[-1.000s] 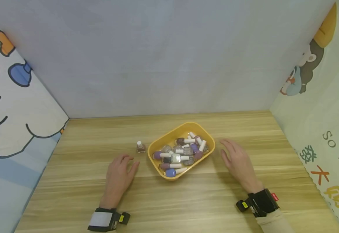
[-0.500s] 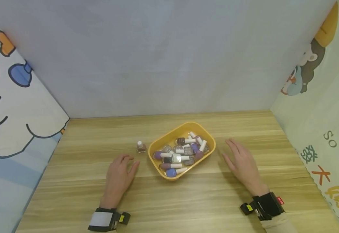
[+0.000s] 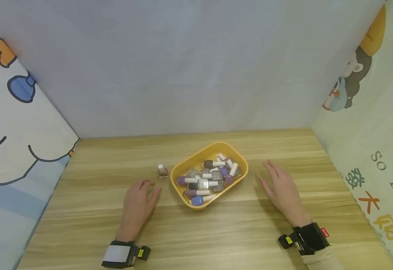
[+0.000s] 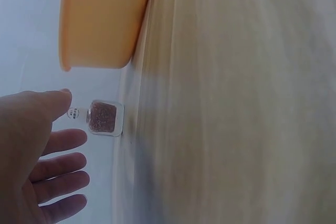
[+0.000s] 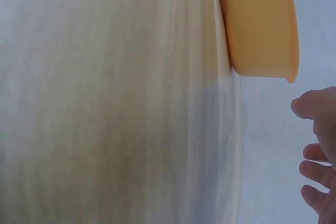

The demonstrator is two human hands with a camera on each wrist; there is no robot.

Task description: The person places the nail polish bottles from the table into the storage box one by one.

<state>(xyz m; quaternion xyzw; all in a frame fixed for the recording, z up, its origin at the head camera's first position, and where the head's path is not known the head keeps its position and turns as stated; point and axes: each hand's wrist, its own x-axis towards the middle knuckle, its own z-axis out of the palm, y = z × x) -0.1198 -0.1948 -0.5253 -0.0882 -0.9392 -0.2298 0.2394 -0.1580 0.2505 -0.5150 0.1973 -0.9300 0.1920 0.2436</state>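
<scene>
A yellow basket (image 3: 179,167) stands mid-table, holding several nail polish bottles with white caps, among them a blue one (image 3: 197,201) and a purple one (image 3: 181,180). One reddish-brown nail polish bottle (image 3: 163,173) stands upright on the table just left of the basket; the left wrist view shows this bottle (image 4: 103,117) beyond the thumb. My left hand (image 3: 138,202) is nearest to that bottle, its fingers relaxed and holding nothing. To the right of the basket, apart from it, my right hand (image 3: 284,193) holds nothing, fingers loosely extended.
The wooden table (image 3: 216,240) meets a pale grey wall (image 3: 196,75) at the back. Printed panels flank it, a cartoon one (image 3: 20,123) on the left and one with lettering (image 3: 368,180) on the right. Each wrist wears a black strap with a small camera.
My right hand has shifted slightly to the right, away from the basket. The left hand, the basket and the bottles stay in place; the head view has shifted a little.
</scene>
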